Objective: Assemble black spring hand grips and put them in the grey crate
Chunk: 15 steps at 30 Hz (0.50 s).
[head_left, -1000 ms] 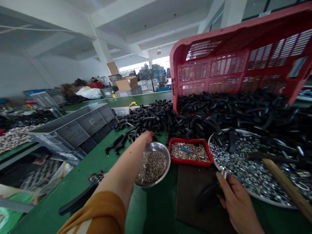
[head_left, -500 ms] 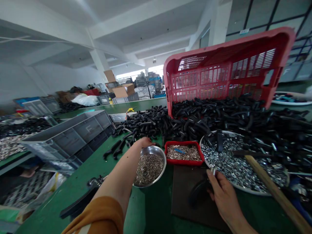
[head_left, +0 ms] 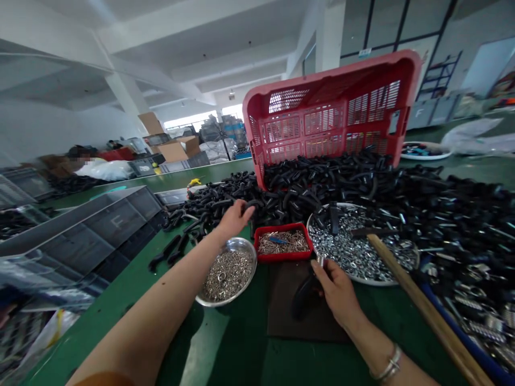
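Observation:
My right hand (head_left: pixel 336 289) is closed on a curved black handle (head_left: pixel 302 297), thumb and fingers near its upper end, where a small metal spring (head_left: pixel 321 259) shows. The handle hangs tilted over a dark square mat (head_left: pixel 281 316). My left hand (head_left: pixel 235 219) reaches past a metal bowl (head_left: pixel 227 276) of small metal rings to the edge of a pile of black handles (head_left: pixel 281 206). Its thumb stands apart from the fingers, and I see nothing held; the fingertips are partly hidden. Between my hands sits a red tray (head_left: pixel 263 258) of small metal pins with a blue strip on top.
A white round tray (head_left: pixel 362 280) of metal parts stands to the right, with a wooden-handled hammer (head_left: pixel 418 300) lying across it. A red crate (head_left: pixel 333 80) lies tipped behind the pile. Grey crates (head_left: pixel 116 225) stand left; a blue-rimmed container (head_left: pixel 450 332) of springs is at right.
My left hand has moved from just beyond the bowl forward to the pile, its thumb now apart. My right hand still holds the handle and spring. The view has turned right.

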Each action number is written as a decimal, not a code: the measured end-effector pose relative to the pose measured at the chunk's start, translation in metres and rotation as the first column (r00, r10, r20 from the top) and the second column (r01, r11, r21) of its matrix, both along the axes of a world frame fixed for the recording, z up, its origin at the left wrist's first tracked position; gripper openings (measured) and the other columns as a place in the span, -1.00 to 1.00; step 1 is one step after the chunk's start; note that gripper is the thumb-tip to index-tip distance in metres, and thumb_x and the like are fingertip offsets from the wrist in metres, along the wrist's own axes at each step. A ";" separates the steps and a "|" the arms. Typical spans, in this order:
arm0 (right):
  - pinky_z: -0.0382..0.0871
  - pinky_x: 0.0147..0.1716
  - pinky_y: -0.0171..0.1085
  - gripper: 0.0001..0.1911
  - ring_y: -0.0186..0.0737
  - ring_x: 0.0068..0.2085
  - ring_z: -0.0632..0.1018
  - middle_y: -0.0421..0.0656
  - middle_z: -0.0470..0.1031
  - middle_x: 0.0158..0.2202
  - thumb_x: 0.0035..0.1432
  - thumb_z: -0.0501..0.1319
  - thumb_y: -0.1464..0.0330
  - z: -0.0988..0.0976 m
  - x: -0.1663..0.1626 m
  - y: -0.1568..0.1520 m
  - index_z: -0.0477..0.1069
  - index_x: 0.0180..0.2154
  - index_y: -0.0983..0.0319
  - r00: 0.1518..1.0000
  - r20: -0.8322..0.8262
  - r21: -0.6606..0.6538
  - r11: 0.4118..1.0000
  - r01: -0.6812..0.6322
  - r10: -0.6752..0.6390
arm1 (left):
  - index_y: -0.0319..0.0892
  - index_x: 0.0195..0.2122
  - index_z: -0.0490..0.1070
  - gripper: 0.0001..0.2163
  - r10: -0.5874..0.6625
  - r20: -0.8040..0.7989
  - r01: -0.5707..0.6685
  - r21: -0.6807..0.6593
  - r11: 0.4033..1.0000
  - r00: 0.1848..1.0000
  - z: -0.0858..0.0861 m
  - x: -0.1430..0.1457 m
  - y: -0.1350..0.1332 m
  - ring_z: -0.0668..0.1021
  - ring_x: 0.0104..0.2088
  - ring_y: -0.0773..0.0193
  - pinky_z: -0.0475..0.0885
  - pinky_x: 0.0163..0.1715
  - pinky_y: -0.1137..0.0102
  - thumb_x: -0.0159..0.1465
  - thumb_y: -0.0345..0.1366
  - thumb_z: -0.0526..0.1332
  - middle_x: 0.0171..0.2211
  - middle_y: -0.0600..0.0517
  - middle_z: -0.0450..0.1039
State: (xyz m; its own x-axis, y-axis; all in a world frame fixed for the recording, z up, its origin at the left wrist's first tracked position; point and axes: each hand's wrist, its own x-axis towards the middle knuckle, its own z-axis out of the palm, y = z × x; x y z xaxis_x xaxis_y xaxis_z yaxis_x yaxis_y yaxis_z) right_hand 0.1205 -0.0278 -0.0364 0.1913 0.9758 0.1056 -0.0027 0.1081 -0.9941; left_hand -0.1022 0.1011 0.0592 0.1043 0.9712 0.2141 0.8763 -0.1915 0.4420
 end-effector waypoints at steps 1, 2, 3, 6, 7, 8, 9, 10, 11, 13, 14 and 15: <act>0.19 -0.62 -0.39 -0.74 -0.38 -0.55 0.30 -0.31 0.26 -0.57 0.04 0.13 0.14 0.006 -0.001 -0.001 0.25 -0.45 0.21 1.000 0.023 0.039 0.999 -0.015 0.015 | -0.23 -0.10 0.21 -0.65 -0.097 0.127 0.101 -0.026 0.995 0.987 -0.001 0.018 -0.018 0.48 -0.49 0.32 0.38 -0.45 0.40 0.25 -0.08 -0.05 -0.41 0.00 0.43; 0.20 -0.58 -0.38 -0.75 -0.37 -0.53 0.31 -0.30 0.27 -0.56 0.05 0.13 0.16 0.013 -0.001 -0.003 0.25 -0.45 0.21 0.998 0.055 0.086 0.996 -0.027 0.022 | -0.20 -0.13 0.23 -0.67 -0.187 0.230 0.209 -0.077 0.975 0.955 -0.004 0.036 -0.037 0.46 -0.55 0.33 0.38 -0.49 0.41 0.23 -0.07 -0.02 -0.47 0.04 0.42; 0.21 -0.54 -0.38 -0.77 -0.37 -0.51 0.32 -0.29 0.28 -0.54 0.06 0.14 0.19 0.020 -0.001 -0.005 0.24 -0.46 0.21 0.996 0.091 0.135 0.990 -0.031 0.019 | -0.18 -0.15 0.25 -0.69 -0.251 0.315 0.300 -0.115 0.947 0.915 -0.009 0.053 -0.057 0.46 -0.56 0.35 0.38 -0.51 0.41 0.22 -0.07 0.00 -0.48 0.07 0.41; 0.21 -0.47 -0.36 -0.81 -0.35 -0.47 0.34 -0.28 0.30 -0.53 0.07 0.13 0.24 0.034 0.002 -0.012 0.24 -0.46 0.21 0.982 0.191 0.240 0.969 -0.058 0.011 | -0.15 -0.20 0.26 -0.70 -0.209 0.517 0.294 -0.089 0.952 0.830 -0.029 0.091 -0.107 0.46 -0.52 0.35 0.39 -0.49 0.42 0.24 -0.07 -0.07 -0.42 0.05 0.42; 0.21 -0.47 -0.36 -0.82 -0.34 -0.47 0.34 -0.28 0.30 -0.53 0.08 0.13 0.25 0.037 0.004 -0.014 0.24 -0.47 0.21 0.976 0.217 0.251 0.966 -0.066 0.011 | -0.15 -0.20 0.25 -0.69 -0.178 0.562 0.280 -0.100 0.955 0.808 -0.035 0.098 -0.118 0.45 -0.54 0.36 0.38 -0.53 0.44 0.25 -0.04 -0.09 -0.43 0.05 0.41; 0.21 -0.47 -0.36 -0.82 -0.34 -0.48 0.34 -0.28 0.30 -0.54 0.08 0.12 0.25 0.038 0.006 -0.016 0.25 -0.47 0.21 0.970 0.241 0.250 0.965 -0.077 0.015 | -0.14 -0.20 0.23 -0.66 -0.149 0.599 0.272 -0.120 0.955 0.787 -0.042 0.102 -0.126 0.43 -0.56 0.37 0.37 -0.58 0.45 0.25 -0.01 -0.11 -0.45 0.06 0.40; 0.21 -0.48 -0.35 -0.82 -0.33 -0.48 0.34 -0.27 0.30 -0.55 0.08 0.12 0.25 0.039 0.007 -0.018 0.26 -0.46 0.21 0.964 0.265 0.241 0.966 -0.094 0.028 | -0.14 -0.20 0.22 -0.63 -0.118 0.628 0.268 -0.150 0.952 0.769 -0.047 0.104 -0.131 0.41 -0.60 0.38 0.35 -0.64 0.47 0.24 0.02 -0.13 -0.48 0.07 0.38; 0.21 -0.48 -0.35 -0.82 -0.33 -0.48 0.34 -0.27 0.31 -0.55 0.08 0.11 0.25 0.040 0.009 -0.020 0.27 -0.45 0.21 0.957 0.285 0.230 0.967 -0.112 0.043 | -0.14 -0.20 0.21 -0.61 -0.086 0.652 0.262 -0.178 0.948 0.753 -0.051 0.104 -0.134 0.39 -0.63 0.39 0.33 -0.68 0.47 0.23 0.05 -0.16 -0.50 0.08 0.36; 0.22 -0.48 -0.35 -0.83 -0.32 -0.48 0.35 -0.26 0.32 -0.55 0.09 0.11 0.25 0.040 0.009 -0.022 0.29 -0.44 0.22 0.951 0.304 0.221 0.966 -0.132 0.060 | -0.15 -0.21 0.22 -0.59 -0.054 0.677 0.246 -0.191 0.950 0.734 -0.054 0.104 -0.136 0.38 -0.63 0.39 0.33 -0.68 0.47 0.23 0.07 -0.18 -0.49 0.07 0.36; 0.23 -0.46 -0.34 -0.83 -0.31 -0.45 0.37 -0.24 0.36 -0.52 0.09 0.10 0.25 0.041 0.009 -0.024 0.31 -0.41 0.22 0.937 0.338 0.224 0.960 -0.169 0.086 | -0.17 -0.23 0.24 -0.58 -0.018 0.728 0.186 -0.151 0.971 0.685 -0.057 0.104 -0.138 0.44 -0.52 0.35 0.39 -0.56 0.45 0.24 0.05 -0.19 -0.42 0.02 0.39; 0.24 -0.44 -0.34 -0.83 -0.30 -0.43 0.39 -0.23 0.38 -0.50 0.10 0.09 0.25 0.042 0.008 -0.025 0.31 -0.41 0.22 0.931 0.355 0.234 0.957 -0.172 0.080 | -0.18 -0.25 0.25 -0.59 -0.025 0.747 0.161 -0.110 0.981 0.664 -0.058 0.104 -0.139 0.47 -0.42 0.33 0.41 -0.46 0.44 0.25 0.03 -0.17 -0.37 -0.01 0.40; 0.24 -0.42 -0.33 -0.83 -0.30 -0.42 0.40 -0.22 0.39 -0.48 0.10 0.09 0.26 0.043 0.008 -0.026 0.31 -0.41 0.23 0.926 0.374 0.244 0.956 -0.160 0.060 | -0.19 -0.27 0.26 -0.61 -0.042 0.756 0.147 -0.073 0.986 0.653 -0.058 0.104 -0.140 0.47 -0.35 0.31 0.41 -0.37 0.43 0.25 0.02 -0.15 -0.33 -0.02 0.40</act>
State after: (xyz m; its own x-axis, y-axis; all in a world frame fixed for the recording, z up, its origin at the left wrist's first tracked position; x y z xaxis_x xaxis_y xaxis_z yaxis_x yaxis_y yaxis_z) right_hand 0.1281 -0.0535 0.0063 -0.0154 0.9146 0.4041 0.3214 0.3873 -0.8641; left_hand 0.0015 -0.0391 0.0015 0.0523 0.9877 0.1473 0.2161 -0.1552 0.9640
